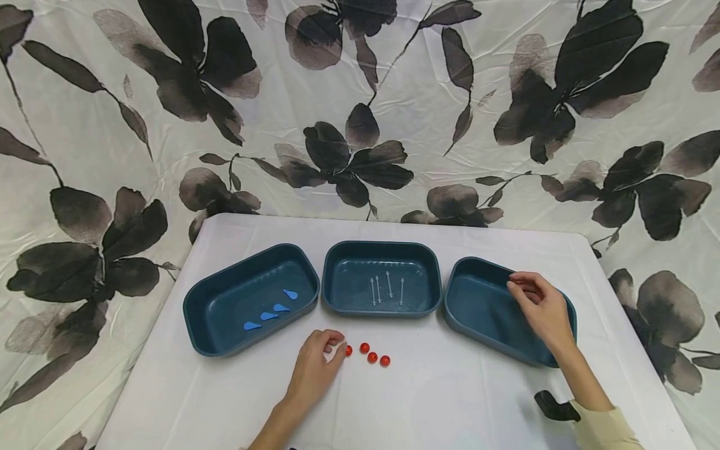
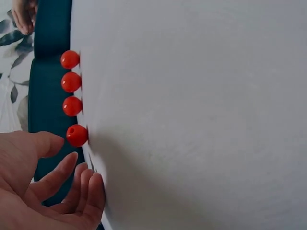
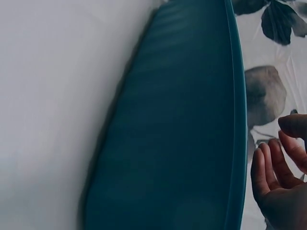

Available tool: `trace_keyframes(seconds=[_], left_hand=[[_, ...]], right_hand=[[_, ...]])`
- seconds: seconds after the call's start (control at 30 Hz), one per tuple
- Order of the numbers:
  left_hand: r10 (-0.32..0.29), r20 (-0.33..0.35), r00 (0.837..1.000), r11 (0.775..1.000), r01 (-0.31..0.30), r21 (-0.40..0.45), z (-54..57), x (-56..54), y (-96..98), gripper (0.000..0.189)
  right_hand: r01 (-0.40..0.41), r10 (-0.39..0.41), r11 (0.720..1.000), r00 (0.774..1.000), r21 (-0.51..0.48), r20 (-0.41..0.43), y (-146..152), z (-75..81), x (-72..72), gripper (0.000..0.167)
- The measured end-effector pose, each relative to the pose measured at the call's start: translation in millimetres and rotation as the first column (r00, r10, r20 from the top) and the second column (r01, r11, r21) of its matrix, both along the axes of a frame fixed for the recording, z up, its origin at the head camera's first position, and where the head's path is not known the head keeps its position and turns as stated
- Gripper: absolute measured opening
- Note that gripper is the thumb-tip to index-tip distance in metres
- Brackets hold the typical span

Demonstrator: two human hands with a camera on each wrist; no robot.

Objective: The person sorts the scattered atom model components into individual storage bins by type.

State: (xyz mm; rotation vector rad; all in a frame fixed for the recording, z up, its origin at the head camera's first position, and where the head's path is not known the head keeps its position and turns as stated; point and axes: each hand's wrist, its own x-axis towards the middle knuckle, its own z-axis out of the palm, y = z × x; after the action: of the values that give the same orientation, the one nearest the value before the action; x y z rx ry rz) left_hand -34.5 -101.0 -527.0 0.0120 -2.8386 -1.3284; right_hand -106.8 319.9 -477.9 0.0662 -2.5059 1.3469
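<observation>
Several round red beads (image 1: 372, 357) lie on the white cloth in front of the middle tray; a hole shows in the nearest bead (image 2: 77, 135) in the left wrist view. My left hand (image 1: 316, 369) is beside that bead, thumb and fingers apart, with nothing seen between them. Over the right blue tray (image 1: 478, 312) hovers my right hand (image 1: 542, 306), its fingers loosely bent. In the right wrist view the thumb and index fingertip of the right hand (image 3: 285, 167) are close together, and no object shows between them.
The left blue tray (image 1: 219, 300) contains several blue drop-shaped pieces (image 1: 281, 307). Several thin pale rods (image 1: 402, 292) with wider ends lie in the middle blue tray (image 1: 382, 245). A black curved object (image 1: 554, 407) is by the right sleeve. Floral cloth (image 1: 349, 156) hangs behind the table.
</observation>
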Motion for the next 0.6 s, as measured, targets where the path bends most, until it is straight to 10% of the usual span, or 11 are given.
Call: trace_keyframes(seconds=[0.6], left_hand=[[-0.086,-0.048,0.995,0.993,0.082,-0.084,-3.0,12.2,7.5,0.015]], right_hand=[[0.173,-0.174,0.983,0.985,0.056,0.005,32.7,1.6,14.3,0.028]])
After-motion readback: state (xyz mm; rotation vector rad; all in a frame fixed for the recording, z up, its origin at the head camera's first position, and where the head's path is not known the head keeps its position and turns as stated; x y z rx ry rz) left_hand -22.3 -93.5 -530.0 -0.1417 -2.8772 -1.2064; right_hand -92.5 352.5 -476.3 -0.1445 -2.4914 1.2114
